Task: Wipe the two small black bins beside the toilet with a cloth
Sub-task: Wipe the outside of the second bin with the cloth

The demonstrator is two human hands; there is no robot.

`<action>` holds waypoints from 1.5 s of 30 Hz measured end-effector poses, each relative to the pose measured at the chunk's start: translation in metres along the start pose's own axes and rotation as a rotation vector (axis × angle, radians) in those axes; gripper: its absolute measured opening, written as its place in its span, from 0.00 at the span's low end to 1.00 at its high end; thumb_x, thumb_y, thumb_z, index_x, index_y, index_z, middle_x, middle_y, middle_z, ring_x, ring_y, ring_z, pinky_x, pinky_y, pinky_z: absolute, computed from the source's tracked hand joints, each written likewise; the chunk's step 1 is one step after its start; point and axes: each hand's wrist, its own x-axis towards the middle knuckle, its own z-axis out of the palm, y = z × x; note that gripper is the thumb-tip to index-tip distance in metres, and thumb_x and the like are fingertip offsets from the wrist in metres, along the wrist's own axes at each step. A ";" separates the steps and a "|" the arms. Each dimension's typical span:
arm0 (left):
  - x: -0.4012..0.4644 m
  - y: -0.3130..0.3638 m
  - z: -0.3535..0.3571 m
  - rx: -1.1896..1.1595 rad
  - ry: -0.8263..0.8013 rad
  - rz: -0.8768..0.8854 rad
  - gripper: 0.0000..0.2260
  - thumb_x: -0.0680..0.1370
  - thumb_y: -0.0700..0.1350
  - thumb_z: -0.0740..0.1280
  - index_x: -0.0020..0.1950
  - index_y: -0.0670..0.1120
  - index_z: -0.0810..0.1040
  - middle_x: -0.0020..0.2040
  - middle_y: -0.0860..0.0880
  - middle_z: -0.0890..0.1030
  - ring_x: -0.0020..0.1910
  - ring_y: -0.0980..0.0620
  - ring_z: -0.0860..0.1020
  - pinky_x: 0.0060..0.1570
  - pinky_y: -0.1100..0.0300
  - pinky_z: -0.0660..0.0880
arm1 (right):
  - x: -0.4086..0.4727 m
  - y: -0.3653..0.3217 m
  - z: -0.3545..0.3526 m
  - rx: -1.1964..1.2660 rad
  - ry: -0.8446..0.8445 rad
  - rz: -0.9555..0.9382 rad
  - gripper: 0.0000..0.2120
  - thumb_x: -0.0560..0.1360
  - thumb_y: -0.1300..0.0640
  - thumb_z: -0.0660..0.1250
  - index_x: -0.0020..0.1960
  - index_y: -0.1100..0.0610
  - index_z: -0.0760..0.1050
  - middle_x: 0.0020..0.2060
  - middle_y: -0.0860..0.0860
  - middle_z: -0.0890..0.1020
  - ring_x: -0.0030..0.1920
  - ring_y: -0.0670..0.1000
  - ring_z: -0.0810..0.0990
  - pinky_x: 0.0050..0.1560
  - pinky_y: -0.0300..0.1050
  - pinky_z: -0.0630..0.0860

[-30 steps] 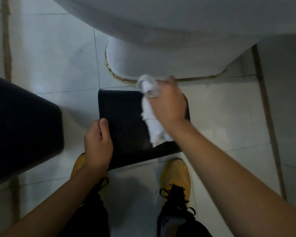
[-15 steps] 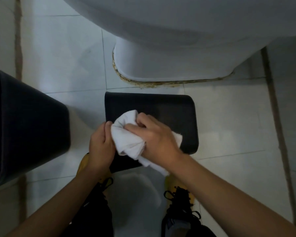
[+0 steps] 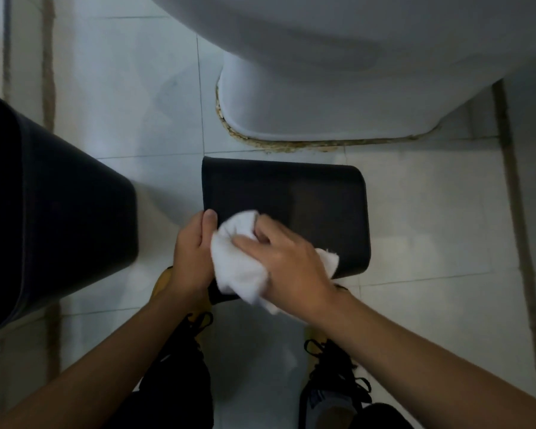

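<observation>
Two black bins: one (image 3: 291, 209) lies on the floor before the toilet (image 3: 338, 72), the other (image 3: 59, 218) stands left. Right hand (image 3: 291, 264) presses one white cloth (image 3: 239, 264) onto the lying bin; left hand (image 3: 189, 255) clasps its edge.

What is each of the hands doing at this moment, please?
Left hand: closed on the near left edge of the black bin, steadying it.
Right hand: closed on the white cloth, pressing it against that bin.

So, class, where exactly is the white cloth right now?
In the head view, the cloth sits low centre, pressed by the right hand onto the near-left part of the black bin, beside the left hand.
</observation>
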 end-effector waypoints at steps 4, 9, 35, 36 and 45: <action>0.003 0.006 0.001 0.063 0.006 -0.013 0.17 0.85 0.48 0.54 0.42 0.42 0.75 0.36 0.47 0.75 0.31 0.59 0.73 0.28 0.69 0.70 | -0.057 0.048 -0.019 -0.030 -0.016 -0.210 0.21 0.71 0.65 0.74 0.63 0.55 0.81 0.52 0.52 0.71 0.48 0.53 0.75 0.45 0.47 0.75; 0.002 0.006 0.001 0.059 -0.008 -0.018 0.17 0.85 0.49 0.53 0.46 0.42 0.76 0.39 0.46 0.78 0.35 0.57 0.77 0.32 0.66 0.74 | -0.077 0.073 -0.043 0.001 0.209 0.212 0.07 0.79 0.46 0.65 0.56 0.39 0.73 0.44 0.49 0.74 0.41 0.50 0.77 0.40 0.44 0.73; 0.003 0.017 -0.003 0.137 -0.048 -0.002 0.19 0.85 0.48 0.54 0.40 0.41 0.74 0.33 0.44 0.75 0.29 0.58 0.73 0.26 0.64 0.71 | -0.041 0.025 0.002 -0.106 0.099 -0.335 0.17 0.75 0.60 0.67 0.64 0.56 0.75 0.53 0.54 0.70 0.43 0.55 0.73 0.39 0.49 0.72; 0.004 0.018 -0.004 0.123 -0.056 0.003 0.19 0.85 0.48 0.54 0.40 0.41 0.73 0.34 0.43 0.75 0.29 0.56 0.74 0.27 0.62 0.71 | -0.030 0.017 0.005 -0.066 0.091 -0.320 0.17 0.75 0.57 0.68 0.63 0.55 0.75 0.53 0.54 0.70 0.43 0.54 0.73 0.39 0.47 0.72; 0.016 0.034 -0.012 -0.157 -0.133 -0.223 0.15 0.85 0.50 0.52 0.53 0.50 0.77 0.50 0.49 0.81 0.50 0.54 0.81 0.46 0.61 0.78 | 0.014 0.027 -0.046 0.698 0.181 0.611 0.18 0.76 0.48 0.72 0.63 0.39 0.72 0.62 0.44 0.76 0.61 0.41 0.77 0.59 0.43 0.76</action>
